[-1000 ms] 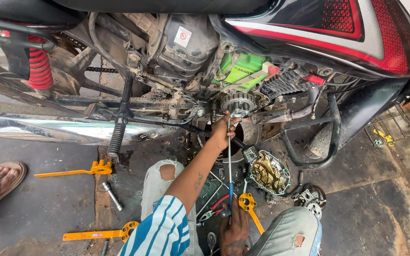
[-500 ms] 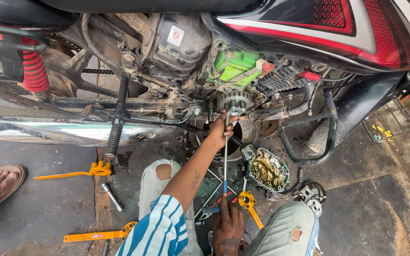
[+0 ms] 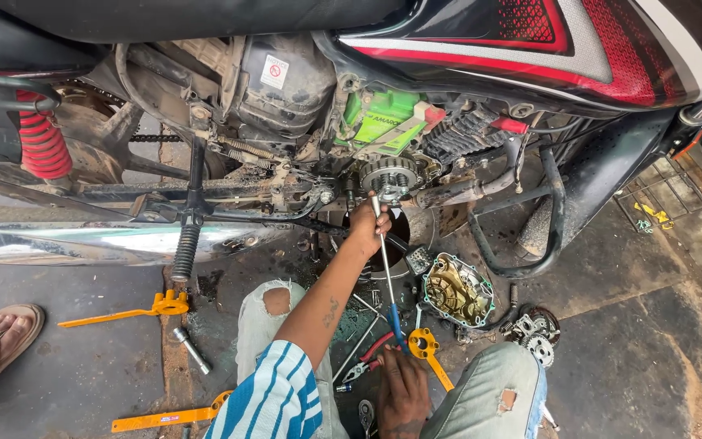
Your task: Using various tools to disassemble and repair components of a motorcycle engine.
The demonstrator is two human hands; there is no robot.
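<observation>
Two hands share one tool. My left hand is closed in a pinch around the upper shaft of a long screwdriver, just below the clutch hub; my right hand lies well below the hub, fingers curled about the blue handle end, though whether it grips fully I cannot tell. The screwdriver tip meets the lower face of the hub, which sits in the opened side of the motorcycle engine, right of the footrest bar and left of the curved crash guard.

Below and right of the hub lies the removed engine cover, inner face up, with a loose gear cluster further right on the floor. Directly below the hub, pliers and a yellow-handled spanner rest between my knees. Far left of the hub lie two more yellow-handled tools and a socket bar.

To do this step well, I judge: keep the shaft square to the fastener, steady it with the upper hand, and turn from the handle only, pressing inward so the tip does not slip off.
</observation>
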